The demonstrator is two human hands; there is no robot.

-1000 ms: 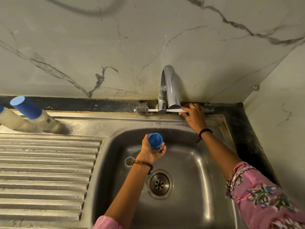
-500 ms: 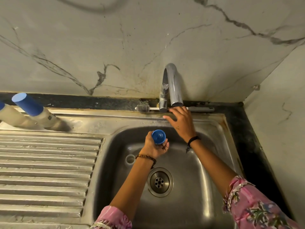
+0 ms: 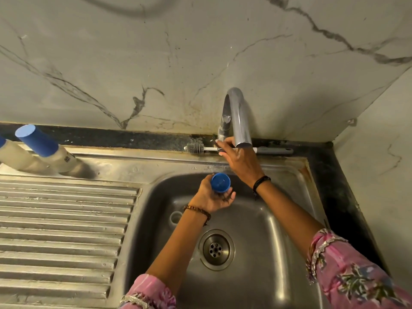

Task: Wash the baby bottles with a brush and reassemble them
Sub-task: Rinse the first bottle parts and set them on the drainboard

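over the sink (image 3: 289,219) at frame centre, left hand (image 3: 210,197) grasps the blue-capped bottle (image 3: 220,182) under the spout, probably for rinsing; right hand (image 3: 239,161) fingers curl on the tap lever (image 3: 224,128). brush (image 3: 223,148) lies behind.

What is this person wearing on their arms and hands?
Both arms have pink sleeves with a floral print and pale trim, pushed up the forearms. The left hand has a brown beaded bracelet at the wrist; the right hand has a thin black band. No gloves.
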